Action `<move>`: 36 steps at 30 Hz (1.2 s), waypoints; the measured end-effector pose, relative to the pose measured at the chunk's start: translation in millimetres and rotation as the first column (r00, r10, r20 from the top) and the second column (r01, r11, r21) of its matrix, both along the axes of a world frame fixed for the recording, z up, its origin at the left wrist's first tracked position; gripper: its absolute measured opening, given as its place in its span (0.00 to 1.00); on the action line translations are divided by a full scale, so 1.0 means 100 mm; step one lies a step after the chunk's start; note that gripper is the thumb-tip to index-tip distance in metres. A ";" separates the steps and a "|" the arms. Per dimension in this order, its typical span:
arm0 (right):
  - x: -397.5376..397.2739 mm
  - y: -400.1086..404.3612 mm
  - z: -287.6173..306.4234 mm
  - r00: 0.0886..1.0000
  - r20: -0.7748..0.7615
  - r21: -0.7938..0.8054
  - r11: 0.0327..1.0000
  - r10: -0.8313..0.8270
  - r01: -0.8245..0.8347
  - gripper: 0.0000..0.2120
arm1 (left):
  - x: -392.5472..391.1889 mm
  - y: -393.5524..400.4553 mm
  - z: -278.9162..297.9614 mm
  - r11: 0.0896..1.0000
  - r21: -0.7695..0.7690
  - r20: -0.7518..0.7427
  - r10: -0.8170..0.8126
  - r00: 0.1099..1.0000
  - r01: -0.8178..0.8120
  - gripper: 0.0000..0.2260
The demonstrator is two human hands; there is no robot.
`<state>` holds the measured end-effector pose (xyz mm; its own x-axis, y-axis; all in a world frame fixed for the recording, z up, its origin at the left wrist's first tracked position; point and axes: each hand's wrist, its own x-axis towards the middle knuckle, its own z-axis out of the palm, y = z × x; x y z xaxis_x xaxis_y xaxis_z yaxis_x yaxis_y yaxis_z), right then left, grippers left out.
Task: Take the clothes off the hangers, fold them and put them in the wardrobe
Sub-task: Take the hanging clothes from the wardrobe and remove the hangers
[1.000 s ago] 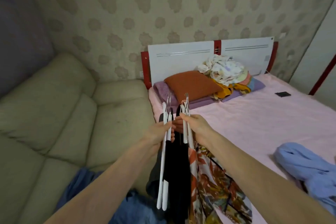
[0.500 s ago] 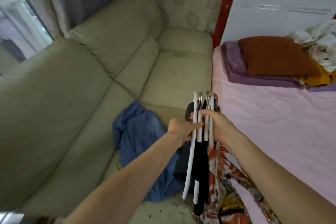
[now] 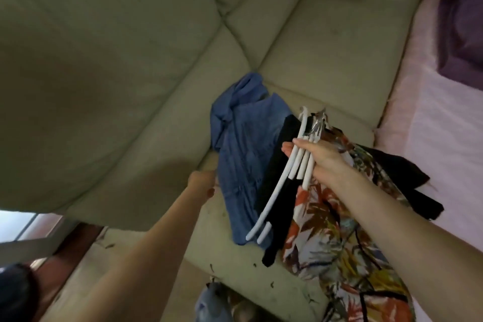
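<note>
My right hand point(image 3: 324, 159) grips a bundle of white hangers point(image 3: 294, 167) above the sofa seat. A black garment point(image 3: 278, 191) and a floral orange-patterned garment point(image 3: 329, 232) hang from them, and a black piece trails over the bed's edge. A crumpled blue garment point(image 3: 243, 149) lies on the sofa just left of the bundle. My left hand point(image 3: 201, 180) is at its lower left edge, fingers curled into the cloth and partly hidden by it.
The beige sofa point(image 3: 313, 47) fills the left and middle, its backrest rising at left. A bed with a pink sheet point(image 3: 439, 125) and a purple pillow point(image 3: 462, 34) adjoins it on the right. A bluish thing point(image 3: 211, 303) lies on the floor below the seat edge.
My left hand has let go of the hangers and moved down-left to the blue garment. My right hand now holds the whole bundle alone. The view has swung down toward the sofa.
</note>
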<state>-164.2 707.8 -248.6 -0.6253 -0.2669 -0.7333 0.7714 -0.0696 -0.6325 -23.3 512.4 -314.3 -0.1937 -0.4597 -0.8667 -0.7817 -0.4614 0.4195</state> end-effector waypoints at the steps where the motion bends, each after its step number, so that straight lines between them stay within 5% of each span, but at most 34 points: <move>1: 0.07 -0.09 -0.14 0.999 -0.003 0.026 0.999 0.046 -0.046 0.04 | 0.01 -0.02 -0.11 0.998 0.029 0.045 -0.049 0.998 0.048 0.12; 6: 0.20 -0.38 -0.49 0.991 -0.073 0.199 0.976 0.110 -0.094 0.05 | -0.04 0.03 -0.54 0.986 0.157 0.061 -0.059 0.996 0.049 0.13; 15: 0.15 -0.29 -0.49 0.981 -0.114 0.220 0.967 0.158 -0.130 0.04 | 0.00 0.23 -0.76 0.809 0.457 -0.100 0.459 0.883 -0.369 0.16; 19: 0.17 -0.27 -0.49 0.981 -0.113 0.214 0.968 0.158 -0.131 0.04 | 0.01 0.27 -0.71 0.942 0.233 -0.233 0.296 0.926 -0.243 0.05; 26: 0.14 -0.14 -0.32 0.993 -0.066 0.224 0.971 0.099 -0.082 0.03 | -0.09 0.31 -0.11 0.995 -0.080 -0.370 0.019 0.929 -0.052 0.20; 29: 0.04 -0.05 -0.05 0.997 -0.067 0.203 0.979 0.037 -0.022 0.04 | -0.16 0.34 0.41 0.942 -0.328 -0.460 -0.230 0.857 0.077 0.20; 36: -0.19 0.09 0.77 0.978 -0.208 0.193 0.978 -0.033 0.074 0.07 | -0.58 0.29 1.78 0.765 -0.643 -0.576 -0.512 0.638 0.033 0.21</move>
<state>-183.3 716.5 -172.0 -0.7757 -0.0910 -0.6245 0.6242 0.0356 -0.7804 -80.9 541.0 -136.5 -0.8059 -0.5913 -0.0306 -0.1911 0.2109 0.9586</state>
